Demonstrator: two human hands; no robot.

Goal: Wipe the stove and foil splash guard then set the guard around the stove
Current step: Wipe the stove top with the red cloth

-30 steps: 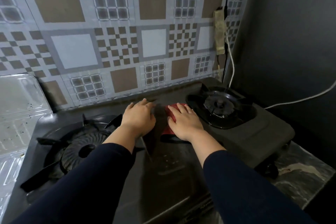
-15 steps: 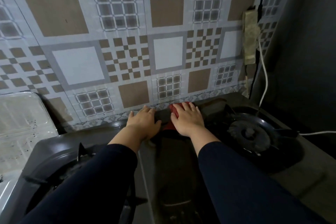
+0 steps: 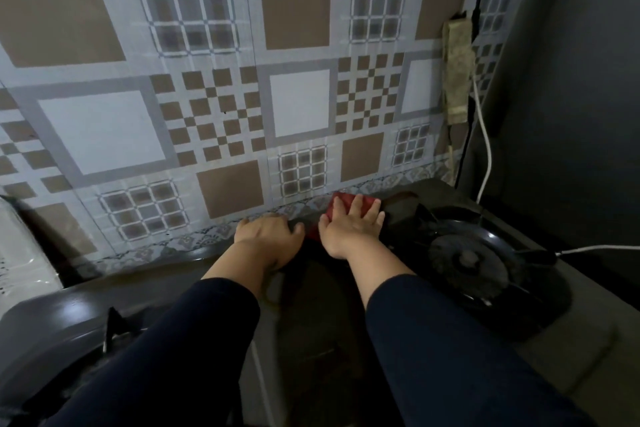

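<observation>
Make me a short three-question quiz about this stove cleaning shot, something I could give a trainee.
1. True or false: the right hand lies flat on the red cloth at the back edge of the stove.
2. Which side of the picture shows the foil splash guard? A) far left B) far right C) centre, around the stove
3. Fill in: the burner in full view sits to the ______ of the right hand.

Key
1. True
2. A; it is not yet set around the stove.
3. right
</observation>
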